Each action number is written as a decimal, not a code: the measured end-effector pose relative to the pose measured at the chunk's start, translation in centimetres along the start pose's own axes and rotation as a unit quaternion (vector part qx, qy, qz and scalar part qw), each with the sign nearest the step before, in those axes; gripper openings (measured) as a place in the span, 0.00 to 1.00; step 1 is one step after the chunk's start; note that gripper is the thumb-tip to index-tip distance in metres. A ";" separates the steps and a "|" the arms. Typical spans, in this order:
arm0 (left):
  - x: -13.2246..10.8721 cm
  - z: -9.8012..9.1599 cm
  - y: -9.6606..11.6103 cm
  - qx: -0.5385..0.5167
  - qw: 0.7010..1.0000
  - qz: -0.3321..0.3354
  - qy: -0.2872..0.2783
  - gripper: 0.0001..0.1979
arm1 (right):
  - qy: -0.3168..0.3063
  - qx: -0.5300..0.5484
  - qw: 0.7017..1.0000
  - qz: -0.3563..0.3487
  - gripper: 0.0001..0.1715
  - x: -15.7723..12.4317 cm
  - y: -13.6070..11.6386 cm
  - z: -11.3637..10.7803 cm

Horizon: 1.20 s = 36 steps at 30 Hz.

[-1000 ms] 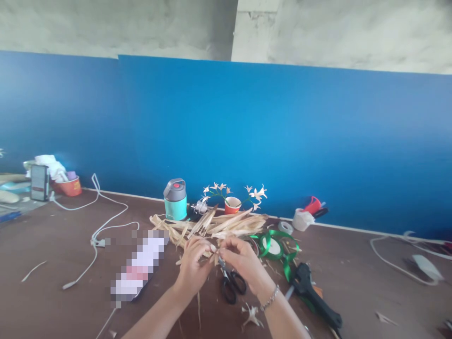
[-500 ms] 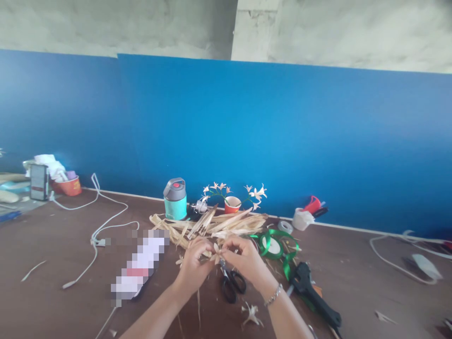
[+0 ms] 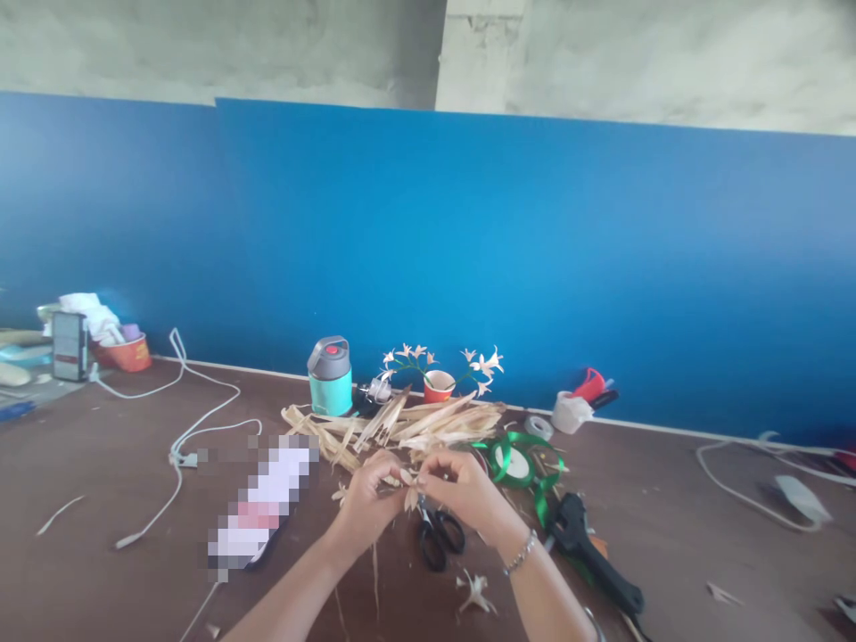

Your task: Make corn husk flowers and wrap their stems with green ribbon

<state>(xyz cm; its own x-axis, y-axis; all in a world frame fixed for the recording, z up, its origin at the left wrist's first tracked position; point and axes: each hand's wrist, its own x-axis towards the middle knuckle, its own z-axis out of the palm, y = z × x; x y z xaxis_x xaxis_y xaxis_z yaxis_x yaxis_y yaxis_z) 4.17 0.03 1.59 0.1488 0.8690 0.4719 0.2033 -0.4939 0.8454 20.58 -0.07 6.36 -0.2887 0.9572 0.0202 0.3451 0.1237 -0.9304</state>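
Observation:
My left hand [image 3: 367, 496] and my right hand [image 3: 460, 488] meet over the brown table [image 3: 107, 553], both pinching a small pale straw flower [image 3: 408, 486] between their fingertips. A bracelet circles my right wrist. Black-handled scissors [image 3: 438, 537] lie on the table just below the hands. A pile of dried straw leaves [image 3: 407, 424] lies right behind them. Another finished straw flower [image 3: 476, 592] rests near my right forearm.
A teal flask [image 3: 330, 378], a red cup of straw flowers [image 3: 438, 382], green ribbon roll [image 3: 516, 464], black glue gun [image 3: 588, 555], tape roll [image 3: 539, 427] and white cables [image 3: 187, 428] spread over the table. A blue wall [image 3: 468, 259] stands behind.
My hands stay together on the small flower, with the fingers shifting slightly as they work it. The view has drifted a little.

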 end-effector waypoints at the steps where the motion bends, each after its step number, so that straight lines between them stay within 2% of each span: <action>1: 0.0 0.0 0.0 -0.002 1.000 -0.006 0.002 0.08 | 0.002 0.000 1.000 0.004 0.07 0.0 0.0 0.0; 6: -0.1 0.0 0.1 0.003 0.999 -0.029 0.018 0.03 | 0.018 0.006 1.000 0.000 0.05 0.0 0.0 0.0; 11: -0.1 0.0 0.0 0.011 0.999 -0.040 0.016 0.03 | 0.050 0.025 0.998 0.008 0.06 -0.1 -0.5 0.0; 16: 0.0 -0.1 -0.4 -0.001 0.999 -0.018 0.031 0.03 | 0.029 0.017 0.999 -0.012 0.09 0.0 -0.6 -0.3; 22: 0.1 -0.2 -0.5 -0.003 0.997 -0.002 0.078 0.02 | 0.062 0.063 0.995 0.044 0.11 0.2 -0.3 0.1; 25: 0.1 -0.2 -0.5 0.005 0.995 0.004 0.096 0.04 | 0.045 0.086 0.994 0.042 0.13 0.1 -0.2 0.5; 31: 0.1 -0.2 -1.0 0.021 0.995 0.023 0.090 0.04 | 0.047 0.067 0.995 0.053 0.09 0.1 0.3 1.1; 36: 0.1 0.0 -1.5 0.041 0.995 0.041 0.084 0.05 | 0.053 0.027 0.998 0.012 0.07 0.3 0.5 0.7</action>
<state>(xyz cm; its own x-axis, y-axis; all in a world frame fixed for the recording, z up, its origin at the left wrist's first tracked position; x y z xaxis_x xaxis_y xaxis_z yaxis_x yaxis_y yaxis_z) 3.86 0.92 0.35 0.0064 0.8147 0.5799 0.2761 -0.5588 0.7820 19.99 0.09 5.67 -0.1845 0.9823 0.0333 0.3019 0.0889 -0.9492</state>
